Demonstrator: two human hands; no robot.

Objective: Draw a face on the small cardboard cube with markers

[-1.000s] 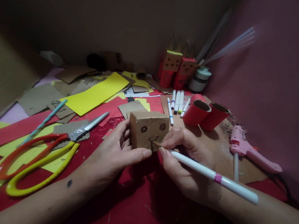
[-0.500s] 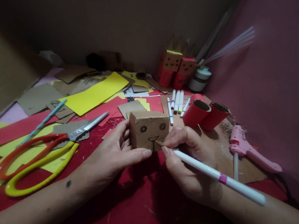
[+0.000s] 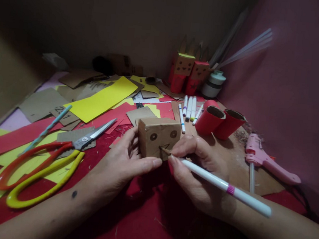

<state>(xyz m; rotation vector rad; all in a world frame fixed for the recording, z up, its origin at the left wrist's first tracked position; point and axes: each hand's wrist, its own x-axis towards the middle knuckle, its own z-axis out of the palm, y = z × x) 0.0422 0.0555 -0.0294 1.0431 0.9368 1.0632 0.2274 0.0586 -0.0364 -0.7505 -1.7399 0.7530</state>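
Observation:
A small cardboard box [image 3: 162, 135] with two drawn round eyes and a mouth outline faces me. My left hand [image 3: 127, 158] grips it from the left, thumb along the bottom edge and fingers behind the side. Pinched in my right hand [image 3: 197, 169] is a white marker [image 3: 213, 178] with a purple band, its brown tip on the mouth drawing at the lower front of the box. Left of my hands lie scissors [image 3: 83, 142] with one orange and one yellow handle. Two red cardboard tubes [image 3: 209, 121] stand beyond my right hand.
Several white markers [image 3: 189, 108] lie behind the box. A pink glue gun [image 3: 269, 163] rests at right by the wall. Two finished box figures [image 3: 183, 74] and a white jar [image 3: 214, 83] stand at the back. Yellow paper [image 3: 101, 98] and cardboard scraps cover the left side.
The marker and my right hand have shifted slightly left, moving the tip from the mouth's middle to its left corner. The box and my left hand have barely moved.

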